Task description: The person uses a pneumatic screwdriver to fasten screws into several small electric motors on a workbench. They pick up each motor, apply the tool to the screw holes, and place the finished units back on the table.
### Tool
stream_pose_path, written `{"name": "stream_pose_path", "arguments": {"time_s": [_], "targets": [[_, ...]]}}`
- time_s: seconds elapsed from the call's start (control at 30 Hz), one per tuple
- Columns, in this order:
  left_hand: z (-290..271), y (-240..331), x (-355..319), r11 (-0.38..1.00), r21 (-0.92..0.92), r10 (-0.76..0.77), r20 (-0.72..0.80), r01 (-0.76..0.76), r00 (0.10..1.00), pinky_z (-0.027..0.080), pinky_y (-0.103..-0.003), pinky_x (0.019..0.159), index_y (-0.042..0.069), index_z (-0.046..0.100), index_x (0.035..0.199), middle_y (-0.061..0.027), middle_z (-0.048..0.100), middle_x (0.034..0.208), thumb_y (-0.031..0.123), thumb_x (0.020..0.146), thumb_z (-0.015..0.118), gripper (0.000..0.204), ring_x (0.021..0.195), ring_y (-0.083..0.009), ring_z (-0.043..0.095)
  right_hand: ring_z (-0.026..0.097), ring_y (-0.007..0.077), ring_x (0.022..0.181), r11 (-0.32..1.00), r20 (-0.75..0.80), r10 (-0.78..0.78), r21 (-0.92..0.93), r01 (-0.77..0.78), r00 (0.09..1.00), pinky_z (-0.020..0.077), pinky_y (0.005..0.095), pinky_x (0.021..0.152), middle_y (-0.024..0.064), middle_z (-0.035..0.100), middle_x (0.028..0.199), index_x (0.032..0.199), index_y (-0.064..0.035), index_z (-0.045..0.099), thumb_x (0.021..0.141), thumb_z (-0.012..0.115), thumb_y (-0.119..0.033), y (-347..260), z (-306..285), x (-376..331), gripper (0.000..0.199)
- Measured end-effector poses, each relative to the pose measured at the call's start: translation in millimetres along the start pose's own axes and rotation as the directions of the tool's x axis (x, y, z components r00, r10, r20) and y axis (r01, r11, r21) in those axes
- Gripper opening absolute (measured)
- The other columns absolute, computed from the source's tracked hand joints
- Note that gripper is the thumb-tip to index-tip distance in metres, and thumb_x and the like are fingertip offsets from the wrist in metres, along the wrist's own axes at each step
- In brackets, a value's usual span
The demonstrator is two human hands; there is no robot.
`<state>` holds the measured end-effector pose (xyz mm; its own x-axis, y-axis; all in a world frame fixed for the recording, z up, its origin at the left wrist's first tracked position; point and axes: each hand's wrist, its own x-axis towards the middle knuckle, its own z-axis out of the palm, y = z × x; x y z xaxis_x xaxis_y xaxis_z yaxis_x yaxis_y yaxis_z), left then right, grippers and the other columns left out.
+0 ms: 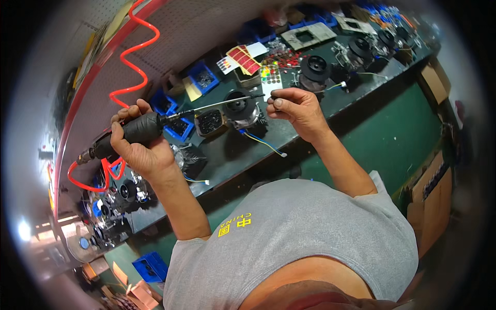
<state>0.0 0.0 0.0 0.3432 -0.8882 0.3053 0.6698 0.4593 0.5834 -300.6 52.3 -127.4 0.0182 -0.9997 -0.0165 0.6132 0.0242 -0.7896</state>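
My left hand (138, 147) grips a black pneumatic screwdriver (135, 130) held level, its long thin bit (219, 104) pointing right. A red coiled air hose (135, 57) runs from its rear end. My right hand (293, 106) is raised at the bit's tip, thumb and fingers pinched on something too small to tell, perhaps a screw. Beneath the bit on the dark bench (310, 111) sits a black round motor assembly (241, 107) with blue and yellow wires (264, 143).
Blue parts bins (202, 77) with screws, red and coloured sticker sheets (244, 59) and more black motor assemblies (315, 67) line the bench. Further assemblies (121, 194) lie at the left. Cardboard boxes (431, 194) stand on the green floor at right. A pegboard wall (206, 26) rises behind.
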Motion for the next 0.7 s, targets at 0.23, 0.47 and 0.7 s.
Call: {"name": "stream_pose_path", "arguments": {"time_s": [0.23,0.47,0.7], "targets": [[66,-57,-64,0.994,-0.032,-0.098,0.06,0.1,0.993,0.053,-0.049,0.106,0.005,0.064,0.099,-0.0081,0.067,0.098,0.015,0.09,0.07,0.015,0.093,-0.0242,0.067,0.076,0.0227,0.091,0.996,-0.063,-0.081,0.02,0.083,0.995,0.0663,0.0364,0.084,0.0164,0.075,0.102,0.119,0.0073,0.068,0.094,0.073,-0.003,-59,-64,-59,0.027],[103,-81,-94,0.989,-0.027,-0.138,0.126,0.143,0.982,0.054,-0.048,0.106,0.004,0.064,0.1,-0.0083,0.067,0.098,0.016,0.091,0.07,0.016,0.094,-0.0233,0.067,0.077,0.0226,0.089,0.984,-0.089,-0.178,-0.006,0.178,0.98,0.0664,0.0358,0.083,0.0164,0.075,0.101,0.118,0.0075,0.069,0.094,0.074,-0.004,-81,-97,-86,0.027],[129,-102,-114,0.986,-0.019,-0.161,0.172,0.167,0.972,0.054,-0.047,0.106,0.003,0.064,0.1,-0.0095,0.066,0.097,0.017,0.093,0.068,0.016,0.094,-0.0237,0.067,0.077,0.0208,0.085,0.977,-0.129,-0.205,-0.079,0.196,0.97,0.0661,0.0331,0.079,0.0135,0.075,0.097,0.116,0.0064,0.07,0.095,0.074,-0.007,-99,-121,-106,0.025]]}}
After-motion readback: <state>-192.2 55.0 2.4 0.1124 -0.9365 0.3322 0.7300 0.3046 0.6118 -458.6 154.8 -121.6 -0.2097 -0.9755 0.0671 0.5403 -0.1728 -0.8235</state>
